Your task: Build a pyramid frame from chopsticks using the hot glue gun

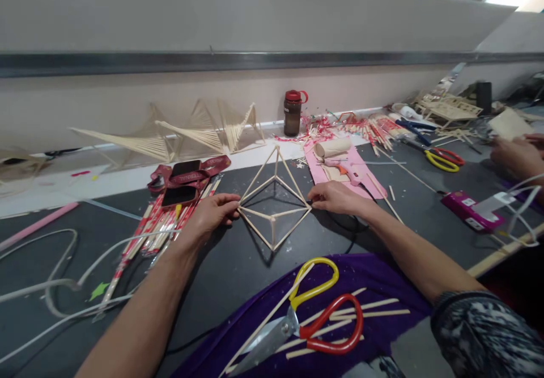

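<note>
A frame of thin wooden sticks [293, 213], joined into triangles around a diamond-shaped middle, stands over the dark tabletop in front of me. My left hand [219, 211] pinches its left corner between thumb and fingers. At the opposite corner, my right hand [334, 198] has its fingertips closed on the joint. Nearer to me lies a pair of scissors [293, 321] with one yellow and one red handle, blades partly apart. Several loose sticks [369, 314] surround it on a purple cloth [382, 276].
Behind my right hand, a pink glue gun [355, 174] rests on pink paper [314, 165]. Chopstick packets [144, 236] and phones [181, 195] lie left. Fan-like stick models [191, 134] and a bottle [292, 114] line the wall. A power strip [471, 211] and another person's hand [516, 157] are right.
</note>
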`<state>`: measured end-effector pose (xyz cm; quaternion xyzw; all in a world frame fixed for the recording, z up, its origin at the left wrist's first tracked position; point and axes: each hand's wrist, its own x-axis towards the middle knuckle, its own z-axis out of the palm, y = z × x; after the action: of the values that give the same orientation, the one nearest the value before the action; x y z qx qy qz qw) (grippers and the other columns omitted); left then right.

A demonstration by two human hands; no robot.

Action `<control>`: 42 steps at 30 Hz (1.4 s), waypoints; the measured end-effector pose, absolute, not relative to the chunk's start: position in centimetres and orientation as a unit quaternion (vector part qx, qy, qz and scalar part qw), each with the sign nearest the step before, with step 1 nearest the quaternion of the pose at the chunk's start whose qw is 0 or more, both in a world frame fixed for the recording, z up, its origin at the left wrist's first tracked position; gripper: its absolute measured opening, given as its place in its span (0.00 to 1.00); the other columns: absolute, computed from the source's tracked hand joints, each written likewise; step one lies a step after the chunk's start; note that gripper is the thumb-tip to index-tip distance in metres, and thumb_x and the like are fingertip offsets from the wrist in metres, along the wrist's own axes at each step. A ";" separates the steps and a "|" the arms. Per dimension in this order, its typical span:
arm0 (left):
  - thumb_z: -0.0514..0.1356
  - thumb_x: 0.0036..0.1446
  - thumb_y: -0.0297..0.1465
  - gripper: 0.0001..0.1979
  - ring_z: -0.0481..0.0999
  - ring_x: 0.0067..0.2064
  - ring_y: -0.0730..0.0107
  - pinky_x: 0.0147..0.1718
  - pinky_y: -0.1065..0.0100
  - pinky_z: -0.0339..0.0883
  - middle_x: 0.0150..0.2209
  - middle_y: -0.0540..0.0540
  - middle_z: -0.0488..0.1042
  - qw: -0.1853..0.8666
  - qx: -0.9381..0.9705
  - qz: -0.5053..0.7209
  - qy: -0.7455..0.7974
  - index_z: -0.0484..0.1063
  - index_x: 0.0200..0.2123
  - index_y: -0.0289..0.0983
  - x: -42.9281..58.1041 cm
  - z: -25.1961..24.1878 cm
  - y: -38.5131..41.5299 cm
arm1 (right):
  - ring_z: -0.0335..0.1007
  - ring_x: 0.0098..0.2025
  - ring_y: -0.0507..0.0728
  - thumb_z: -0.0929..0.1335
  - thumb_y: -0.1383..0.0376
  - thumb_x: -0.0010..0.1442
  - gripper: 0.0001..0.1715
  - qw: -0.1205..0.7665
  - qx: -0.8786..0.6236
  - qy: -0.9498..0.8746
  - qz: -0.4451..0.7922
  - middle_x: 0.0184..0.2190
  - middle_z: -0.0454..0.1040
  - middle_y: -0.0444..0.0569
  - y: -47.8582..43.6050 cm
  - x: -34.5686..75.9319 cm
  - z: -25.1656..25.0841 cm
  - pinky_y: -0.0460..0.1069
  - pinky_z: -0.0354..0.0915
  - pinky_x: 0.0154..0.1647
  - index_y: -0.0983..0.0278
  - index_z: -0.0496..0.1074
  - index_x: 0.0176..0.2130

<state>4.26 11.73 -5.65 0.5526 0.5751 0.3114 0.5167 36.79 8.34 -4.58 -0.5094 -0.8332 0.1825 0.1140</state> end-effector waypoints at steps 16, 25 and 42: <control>0.62 0.43 0.38 0.21 0.74 0.28 0.69 0.23 0.71 0.64 0.33 0.45 0.77 0.359 0.668 0.246 0.603 0.74 0.41 0.34 4.3 -6.0 11.2 | 0.68 0.31 0.53 0.66 0.65 0.56 0.07 0.075 -0.546 -0.830 0.093 0.32 0.75 0.47 7.4 34.8 -5.4 0.44 0.52 0.27 0.63 0.73 0.36; 0.59 0.46 0.35 0.15 0.76 0.34 0.64 0.32 0.69 0.64 0.34 0.45 0.78 0.200 0.741 0.176 0.617 0.75 0.39 0.37 4.2 -5.2 11.0 | 0.68 0.33 0.52 0.65 0.65 0.58 0.08 0.146 -0.554 -0.810 0.127 0.34 0.75 0.47 7.8 34.7 -6.8 0.44 0.56 0.31 0.63 0.71 0.38; 0.58 0.49 0.35 0.16 0.77 0.38 0.66 0.36 0.71 0.66 0.41 0.47 0.78 0.155 0.774 0.120 0.602 0.75 0.42 0.39 3.3 -4.1 10.6 | 0.67 0.33 0.52 0.65 0.63 0.59 0.07 0.146 -0.541 -0.822 0.103 0.34 0.74 0.46 7.7 34.5 -6.9 0.44 0.54 0.29 0.63 0.70 0.38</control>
<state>3.32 10.62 -4.10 0.7740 0.6020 0.1205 0.1549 34.46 7.69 -6.95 -0.5411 -0.8218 0.1031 0.1459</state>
